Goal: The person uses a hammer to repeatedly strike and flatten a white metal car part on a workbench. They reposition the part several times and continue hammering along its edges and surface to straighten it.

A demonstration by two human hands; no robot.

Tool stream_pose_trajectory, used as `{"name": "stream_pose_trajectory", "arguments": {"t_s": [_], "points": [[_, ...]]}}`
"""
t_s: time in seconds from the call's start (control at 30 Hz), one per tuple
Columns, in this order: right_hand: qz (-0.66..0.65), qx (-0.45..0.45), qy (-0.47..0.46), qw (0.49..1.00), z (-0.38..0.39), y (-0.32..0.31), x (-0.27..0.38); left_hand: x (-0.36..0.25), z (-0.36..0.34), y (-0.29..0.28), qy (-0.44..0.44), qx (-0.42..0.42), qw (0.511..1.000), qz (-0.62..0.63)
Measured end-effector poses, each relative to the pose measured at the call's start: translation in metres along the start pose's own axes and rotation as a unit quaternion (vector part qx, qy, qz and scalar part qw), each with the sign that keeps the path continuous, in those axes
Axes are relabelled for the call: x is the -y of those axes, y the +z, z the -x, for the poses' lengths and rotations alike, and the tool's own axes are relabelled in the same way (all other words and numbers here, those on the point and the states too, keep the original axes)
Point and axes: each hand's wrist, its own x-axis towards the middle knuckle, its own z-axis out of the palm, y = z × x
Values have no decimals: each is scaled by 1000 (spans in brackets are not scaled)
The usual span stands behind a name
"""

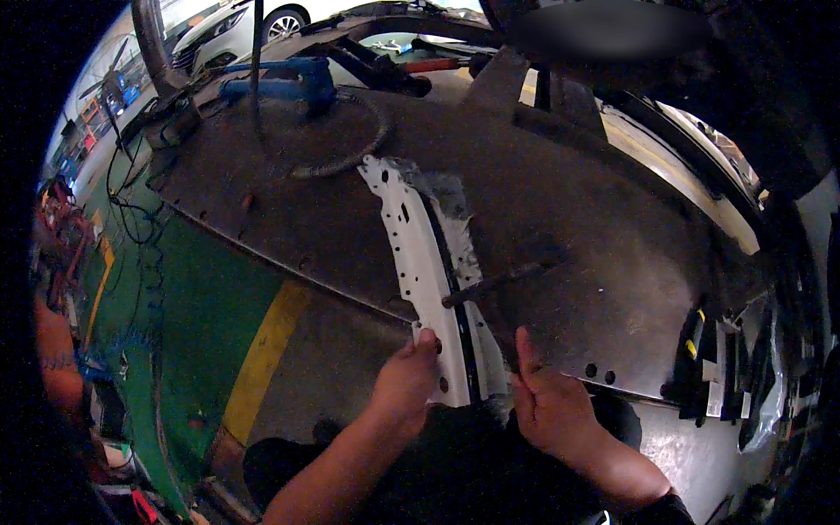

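Note:
A long white metal car body panel [416,254] with several holes along it lies on a dark steel table [569,192]. Its far end is bare, crumpled grey metal, and its near end reaches past the table's edge toward my lap. My left hand [407,381] grips the panel's left edge near that end, thumb on top. At the right edge my right hand [556,407] is closed, index finger stretched forward, around what looks like the thin dark handle of a hammer. The hammer's long dark head [507,282] sits over the panel's right side, one end at the dark groove.
A blue hydraulic pump [293,80] with a curved hose [382,131] stands on the table's far left. Black pieces with yellow marks [696,350] hang at the right edge. Green floor [197,306] with a yellow stripe [262,359] lies left; a white car [223,39] stands beyond.

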Motion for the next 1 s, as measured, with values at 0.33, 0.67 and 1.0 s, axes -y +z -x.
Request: {"name": "stream_pose_trajectory", "arguments": {"t_s": [0.33, 0.67, 1.0], "points": [[10, -40, -2, 999, 6, -6, -5, 3, -2, -1, 0, -17, 1000, -16], [-45, -86, -23, 995, -1, -13, -7, -1, 2, 10, 25, -56, 998, 6], [-208, -63, 166, 962, -4, -20, -30, -7, 2, -4, 56, -31, 998, -4]]}}
